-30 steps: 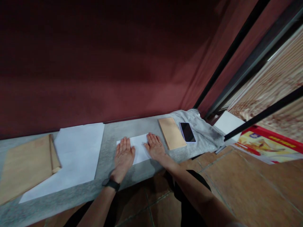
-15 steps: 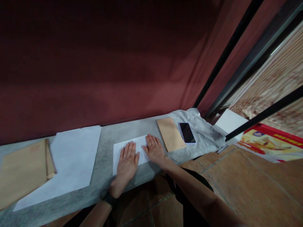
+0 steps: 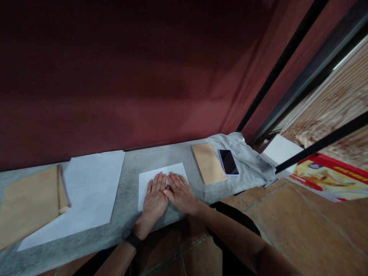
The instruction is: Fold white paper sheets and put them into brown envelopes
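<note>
A white sheet of paper (image 3: 143, 183) lies on the grey ledge (image 3: 132, 168) in front of me. My left hand (image 3: 156, 195) rests flat on it, fingers stretched out and pointing away from me. Beside it, my right hand (image 3: 179, 191) also lies flat on the sheet, its thumb touching or overlapping the left thumb. Both palms cover the near middle of the paper. To the right of my right hand lies a brown paper envelope or packet (image 3: 209, 163), apart from the white sheet.
A phone (image 3: 229, 162) lies right of the brown packet, near a bunched grey cloth (image 3: 250, 157). At left, brown envelopes (image 3: 31, 203) overlap large white paper (image 3: 92, 188). A dark red wall (image 3: 143, 115) stands behind the ledge; black bars (image 3: 281, 69) cross at right.
My right hand has slid left across the sheet until it meets my left hand. The sheet's right corner now shows. My left hand stays nearly in place; the view has shifted slightly.
</note>
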Action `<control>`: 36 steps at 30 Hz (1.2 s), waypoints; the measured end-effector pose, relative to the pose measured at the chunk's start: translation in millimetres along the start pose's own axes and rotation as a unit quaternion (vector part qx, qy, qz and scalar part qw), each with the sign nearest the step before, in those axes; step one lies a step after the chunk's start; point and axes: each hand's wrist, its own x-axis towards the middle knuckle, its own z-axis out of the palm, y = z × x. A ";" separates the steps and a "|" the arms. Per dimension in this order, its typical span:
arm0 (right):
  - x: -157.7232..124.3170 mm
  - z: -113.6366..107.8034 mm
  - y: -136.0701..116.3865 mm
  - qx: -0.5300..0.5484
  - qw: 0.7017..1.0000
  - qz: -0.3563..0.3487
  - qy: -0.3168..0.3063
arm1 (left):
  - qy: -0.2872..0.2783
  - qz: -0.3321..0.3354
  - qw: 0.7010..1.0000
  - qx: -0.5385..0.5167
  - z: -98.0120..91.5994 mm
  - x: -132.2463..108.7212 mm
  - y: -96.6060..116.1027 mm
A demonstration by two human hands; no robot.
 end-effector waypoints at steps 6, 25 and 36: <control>-3.6 -1.7 14.7 -0.026 0.999 0.023 0.006 | -0.002 -0.030 0.999 -0.017 -3.3 -0.1 -4.9; -10.1 -10.6 36.5 -0.050 0.995 0.084 -0.021 | -0.003 -0.118 0.993 -0.002 -16.1 -17.1 -33.3; -9.9 -11.6 33.9 -0.061 0.994 0.083 -0.019 | -0.026 0.037 0.996 -0.074 -16.5 13.0 -0.2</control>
